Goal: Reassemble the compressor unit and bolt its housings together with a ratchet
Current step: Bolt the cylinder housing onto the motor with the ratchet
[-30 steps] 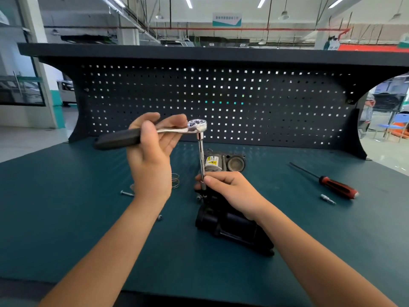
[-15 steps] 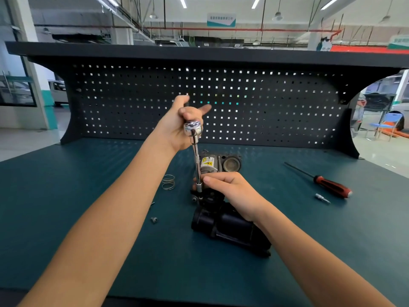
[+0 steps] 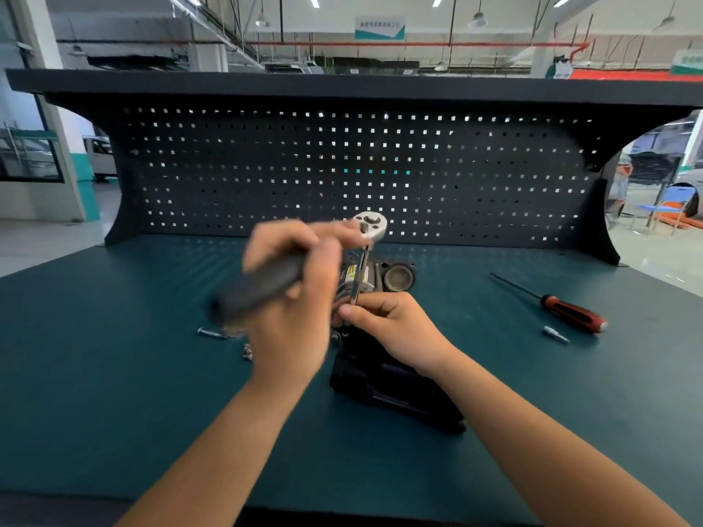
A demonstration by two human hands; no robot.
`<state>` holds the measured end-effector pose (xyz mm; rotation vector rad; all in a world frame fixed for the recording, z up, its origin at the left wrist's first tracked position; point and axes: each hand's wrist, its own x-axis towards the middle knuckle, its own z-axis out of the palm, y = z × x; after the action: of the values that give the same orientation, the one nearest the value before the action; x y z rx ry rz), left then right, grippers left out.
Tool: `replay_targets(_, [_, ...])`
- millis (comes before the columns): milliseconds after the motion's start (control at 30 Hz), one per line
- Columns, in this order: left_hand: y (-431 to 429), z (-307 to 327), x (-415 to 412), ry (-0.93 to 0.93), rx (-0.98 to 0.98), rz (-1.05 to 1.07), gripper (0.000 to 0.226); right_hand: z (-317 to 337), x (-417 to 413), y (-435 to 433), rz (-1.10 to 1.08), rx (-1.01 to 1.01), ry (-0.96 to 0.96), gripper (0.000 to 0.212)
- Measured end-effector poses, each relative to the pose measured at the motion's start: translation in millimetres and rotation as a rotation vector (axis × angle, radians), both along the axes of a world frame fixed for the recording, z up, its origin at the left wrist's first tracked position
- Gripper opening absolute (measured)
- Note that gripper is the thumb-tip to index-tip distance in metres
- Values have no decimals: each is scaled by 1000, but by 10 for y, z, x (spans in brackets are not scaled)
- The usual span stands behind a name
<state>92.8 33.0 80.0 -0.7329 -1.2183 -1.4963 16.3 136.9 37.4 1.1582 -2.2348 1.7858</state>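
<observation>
Two hands held the ratchet (image 3: 369,227) over the compressor unit (image 3: 392,389).
Fingers of the left hand (image 3: 293,310) gripped its blurred handle; the right hand (image 3: 395,329) pinched the extension shaft (image 3: 359,277), the unit lying on the table (image 3: 114,374).

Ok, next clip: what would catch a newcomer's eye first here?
Mid-frame, the left hand grips a blurred ratchet by its dark handle, while the right hand pinches its upright shaft over the black compressor on the green bench. Off to the right lies a red-handled screwdriver, and a dark pegboard fills the back.
</observation>
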Motion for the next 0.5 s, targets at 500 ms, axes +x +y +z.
replay_targets(500, [-250,144,-200,-224,443,-207,19,4,-56,-7,26,-4,-160,24])
